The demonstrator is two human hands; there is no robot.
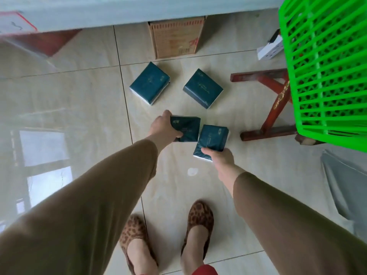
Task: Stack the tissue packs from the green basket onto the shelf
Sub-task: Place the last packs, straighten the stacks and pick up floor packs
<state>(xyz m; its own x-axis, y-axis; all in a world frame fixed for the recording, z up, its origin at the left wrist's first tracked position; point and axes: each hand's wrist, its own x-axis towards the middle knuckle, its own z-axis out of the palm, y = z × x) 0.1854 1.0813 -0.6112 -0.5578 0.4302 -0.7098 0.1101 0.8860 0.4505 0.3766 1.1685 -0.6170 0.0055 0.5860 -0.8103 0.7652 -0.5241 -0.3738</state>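
Note:
Two dark teal tissue packs lie on the tiled floor ahead of me, one at the left [150, 83] and one at the right [202, 88]. My left hand [163, 126] grips a third teal pack [187, 129] by its left end, held above the floor. My right hand [222, 157] holds a fourth teal pack [212, 140] by its near edge, just right of the other. The green basket [325, 76] fills the upper right, its slatted wall toward me; I cannot see inside it. A pale shelf edge [127, 14] runs across the top.
A cardboard box [176, 38] stands under the shelf edge. A red wooden stool frame [274, 108] sits beneath the basket, with a white power strip [270, 49] behind it. Grey fabric [345, 187] lies at right. My feet in leopard-print shoes [198, 225] stand on the tiles.

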